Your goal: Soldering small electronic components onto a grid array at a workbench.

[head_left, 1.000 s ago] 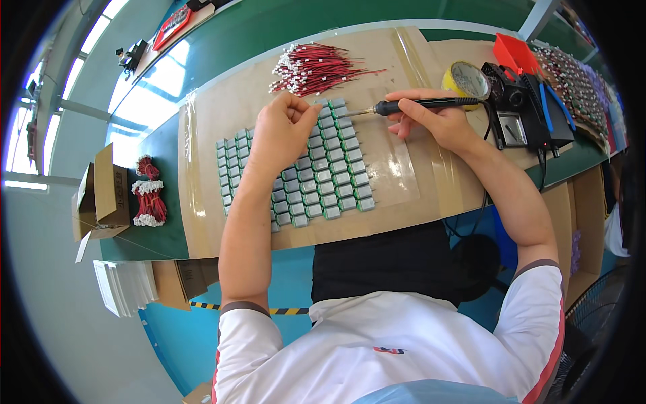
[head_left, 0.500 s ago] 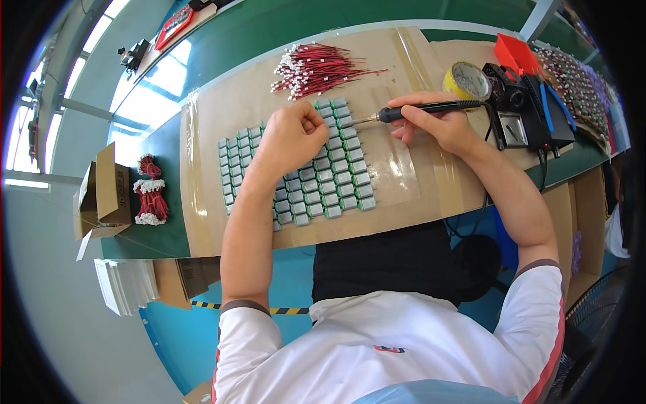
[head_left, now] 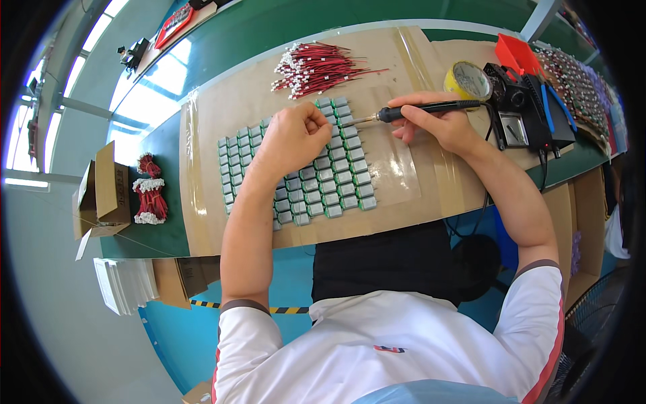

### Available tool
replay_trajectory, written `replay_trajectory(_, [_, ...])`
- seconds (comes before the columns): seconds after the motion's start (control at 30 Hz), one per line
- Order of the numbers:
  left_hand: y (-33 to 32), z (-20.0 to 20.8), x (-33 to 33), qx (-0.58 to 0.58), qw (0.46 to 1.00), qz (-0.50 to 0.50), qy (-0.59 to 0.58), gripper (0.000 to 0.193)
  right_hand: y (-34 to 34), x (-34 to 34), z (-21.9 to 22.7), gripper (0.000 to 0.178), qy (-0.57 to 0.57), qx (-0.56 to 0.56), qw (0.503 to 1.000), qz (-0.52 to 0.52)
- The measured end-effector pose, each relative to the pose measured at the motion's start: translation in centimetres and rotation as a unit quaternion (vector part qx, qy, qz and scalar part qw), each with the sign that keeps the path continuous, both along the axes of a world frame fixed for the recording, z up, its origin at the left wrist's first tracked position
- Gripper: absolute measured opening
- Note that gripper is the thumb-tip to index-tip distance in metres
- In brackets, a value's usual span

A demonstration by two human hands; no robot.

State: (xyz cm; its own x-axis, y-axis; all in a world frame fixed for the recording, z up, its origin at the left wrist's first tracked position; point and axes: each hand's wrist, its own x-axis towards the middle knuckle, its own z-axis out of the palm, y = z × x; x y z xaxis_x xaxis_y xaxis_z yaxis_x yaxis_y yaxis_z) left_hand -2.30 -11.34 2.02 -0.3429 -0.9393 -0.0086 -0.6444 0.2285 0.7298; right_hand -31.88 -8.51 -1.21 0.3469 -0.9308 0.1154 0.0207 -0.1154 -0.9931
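Rows of small grey block-like parts with green edges [head_left: 346, 178] stand close together on the brown board [head_left: 235, 232]. My right hand [head_left: 441, 123] grips a soldering iron [head_left: 431, 107] by its black handle, holding it nearly level. The iron's metal tip points left and reaches the parts near the top right of the rows. Over the upper middle of the rows is my left hand [head_left: 293, 138], its thumb and fingers pinched together close to that tip. What the pinch holds is hidden. Beyond the rows lies a heap of red wires with white connectors [head_left: 313, 71].
At the right are a roll of yellow tape [head_left: 469, 81], a black soldering station [head_left: 538, 114], blue-handled pliers [head_left: 548, 108] and a red bin [head_left: 517, 55]. Bundled red wires [head_left: 151, 200] and an open cardboard box [head_left: 111, 192] sit at the left.
Barely anything differs. My left hand has shifted very slightly, and the soldering iron stays with its tip at the same part of the rows.
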Motion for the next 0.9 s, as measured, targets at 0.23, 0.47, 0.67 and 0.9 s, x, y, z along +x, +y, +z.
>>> replay_trajectory(0.23, [-0.3,-0.3,-0.3,-0.034,0.999,-0.021,-0.016,0.017,0.3,-0.1,0.3,0.025,-0.037,0.027,0.999,-0.019])
replay_trajectory(0.47, [-0.6,-1.2,0.6,-0.001,1.000,0.014,0.001,0.017,-0.2,0.6,-0.4,0.026,-0.074,0.039,0.997,0.002])
replay_trajectory(0.67, [-0.1,-0.5,-0.4,0.019,1.000,0.015,0.001,0.014,0.6,0.1,1.0,0.025,-0.055,0.037,0.998,0.003])
replay_trajectory(0.9, [-0.1,-0.5,-0.5,0.024,1.000,0.002,0.004,0.014,0.5,0.2,0.8,0.025,-0.042,0.023,0.999,-0.001])
